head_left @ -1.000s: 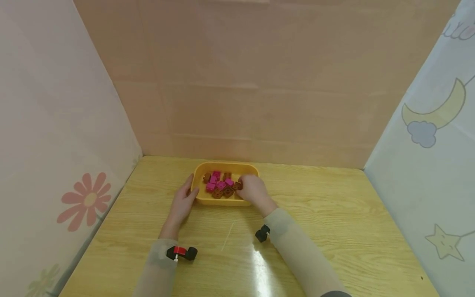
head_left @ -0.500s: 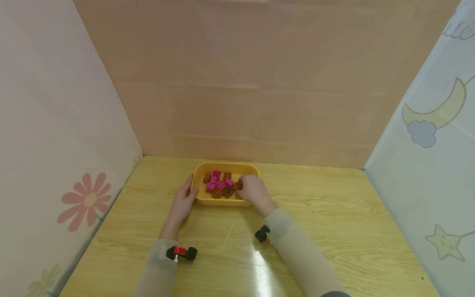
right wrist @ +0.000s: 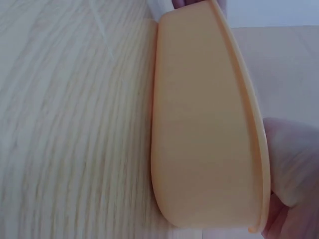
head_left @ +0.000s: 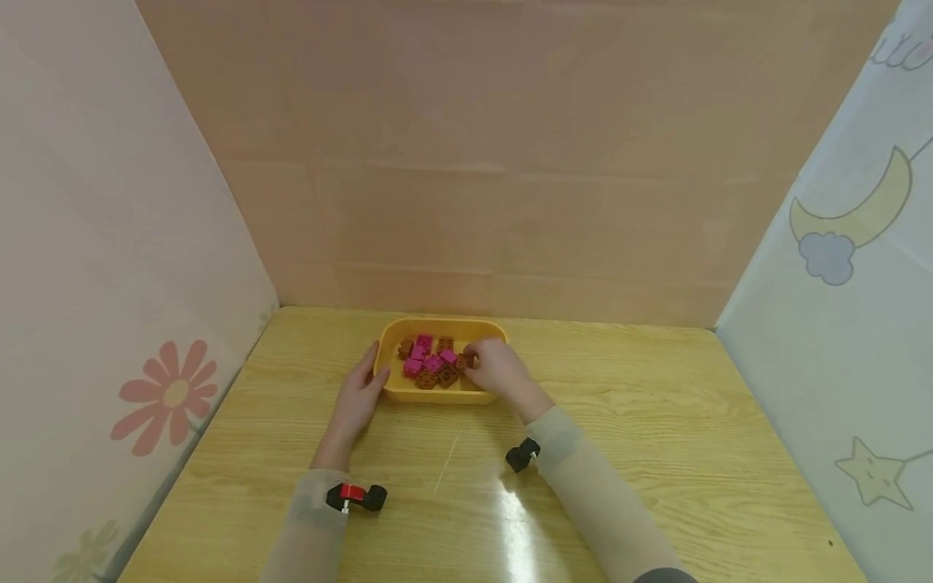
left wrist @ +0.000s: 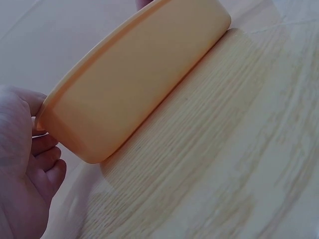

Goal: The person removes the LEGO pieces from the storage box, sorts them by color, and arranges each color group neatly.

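A yellow plastic tray point(head_left: 437, 397) stands on the table near the back wall, with several pink building blocks point(head_left: 433, 363) and brown building blocks point(head_left: 427, 379) lying loose in it. My left hand point(head_left: 359, 395) grips the tray's left end, thumb over the rim; in the left wrist view its other fingers point(left wrist: 48, 159) curl against the outside. Over the tray's right end, my right hand point(head_left: 500, 372) reaches inside and pinches a brown block point(head_left: 462, 362) at the fingertips. The right wrist view shows the tray wall point(right wrist: 204, 119) hiding those fingertips.
The wooden table point(head_left: 619, 453) stretches in front of the tray and to both sides. A plain tan wall covering point(head_left: 496, 162) closes off the back. Patterned side panels stand left, with a flower point(head_left: 175, 393), and right, with a moon point(head_left: 867, 214).
My right wrist has turned and shifted slightly to the right, its fingertips still at the brown block. The left hand and the tray hold their place.
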A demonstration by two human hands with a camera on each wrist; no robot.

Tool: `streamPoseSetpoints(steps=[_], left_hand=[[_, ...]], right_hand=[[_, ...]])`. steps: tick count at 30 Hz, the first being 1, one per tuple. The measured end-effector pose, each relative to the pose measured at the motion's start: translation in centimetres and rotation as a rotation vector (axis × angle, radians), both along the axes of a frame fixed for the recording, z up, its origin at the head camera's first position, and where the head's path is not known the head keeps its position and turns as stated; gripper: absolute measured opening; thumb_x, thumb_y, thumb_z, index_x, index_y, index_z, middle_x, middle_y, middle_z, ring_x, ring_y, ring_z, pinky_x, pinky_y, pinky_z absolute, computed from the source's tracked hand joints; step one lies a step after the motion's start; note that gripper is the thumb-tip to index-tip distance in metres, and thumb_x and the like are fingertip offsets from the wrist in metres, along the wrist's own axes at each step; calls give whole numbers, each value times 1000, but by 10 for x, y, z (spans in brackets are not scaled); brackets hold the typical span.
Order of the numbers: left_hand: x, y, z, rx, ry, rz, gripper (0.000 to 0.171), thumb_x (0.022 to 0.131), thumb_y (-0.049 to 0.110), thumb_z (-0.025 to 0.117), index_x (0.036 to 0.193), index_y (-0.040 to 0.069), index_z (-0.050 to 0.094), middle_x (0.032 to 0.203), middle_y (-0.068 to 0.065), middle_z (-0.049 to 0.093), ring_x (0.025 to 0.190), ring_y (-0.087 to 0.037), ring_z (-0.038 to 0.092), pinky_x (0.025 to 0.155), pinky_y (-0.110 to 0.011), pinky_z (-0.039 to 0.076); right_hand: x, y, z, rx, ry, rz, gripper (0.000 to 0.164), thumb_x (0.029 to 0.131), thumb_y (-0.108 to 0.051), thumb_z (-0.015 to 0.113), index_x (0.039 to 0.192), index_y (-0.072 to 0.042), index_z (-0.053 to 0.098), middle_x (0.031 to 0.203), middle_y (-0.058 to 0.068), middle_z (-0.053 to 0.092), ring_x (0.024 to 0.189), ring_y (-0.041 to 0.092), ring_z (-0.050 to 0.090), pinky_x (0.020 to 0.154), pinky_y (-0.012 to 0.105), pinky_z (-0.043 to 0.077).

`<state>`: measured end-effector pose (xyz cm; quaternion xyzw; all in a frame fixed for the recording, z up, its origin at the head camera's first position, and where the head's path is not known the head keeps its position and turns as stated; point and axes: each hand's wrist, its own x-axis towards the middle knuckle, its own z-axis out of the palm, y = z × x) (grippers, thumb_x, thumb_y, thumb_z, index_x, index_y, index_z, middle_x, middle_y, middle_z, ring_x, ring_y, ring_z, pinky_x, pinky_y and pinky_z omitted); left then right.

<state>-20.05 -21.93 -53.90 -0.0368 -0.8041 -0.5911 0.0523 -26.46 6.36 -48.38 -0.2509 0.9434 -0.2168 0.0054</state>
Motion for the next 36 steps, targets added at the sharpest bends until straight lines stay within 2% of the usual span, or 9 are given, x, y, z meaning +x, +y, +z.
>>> streamPoseSetpoints(steps=[8,17,24,26,30,36], left_hand=[[0,1,0,-9,-5,2,64,115,26,53,170,7,28,175,-12,24,162,-32,22,132,-47,18],[1,2,2,1,11,6,61,115,22,52,169,5,29,175,-13,25,161,-33,22,132,-49,18],[1,3,3,-1,12,1,62,115,24,53,168,4,30,175,-13,26,162,-33,22,132,-48,18],[1,3,3,-2,7,1,62,115,25,53,168,4,31,175,-13,26,162,-33,22,132,-48,17],[1,2,4,-5,9,-1,61,115,25,52,168,4,30,175,-14,25,162,-34,21,133,-49,16],[1,3,5,-23,14,0,60,115,22,52,168,2,30,175,-15,25,162,-34,21,132,-49,17]], right_hand=[[-2,11,2,-76,7,22,36,93,-14,80,127,-4,76,116,11,75,106,28,70,93,44,61],[8,37,10,-401,-67,-7,36,96,-14,80,131,-6,74,125,9,71,114,28,70,97,44,62],[20,82,3,-610,-75,-44,39,94,-7,82,132,-7,73,125,11,72,113,32,71,97,52,62],[23,97,-1,-618,-93,-72,41,94,-7,82,134,-6,72,126,12,72,116,32,69,99,53,61],[27,123,-9,-553,-144,-131,41,96,-10,81,136,-5,70,131,13,71,122,33,67,103,50,59],[33,145,-19,-499,-256,-199,39,96,-12,81,133,-6,72,131,15,71,121,36,68,104,50,59]])
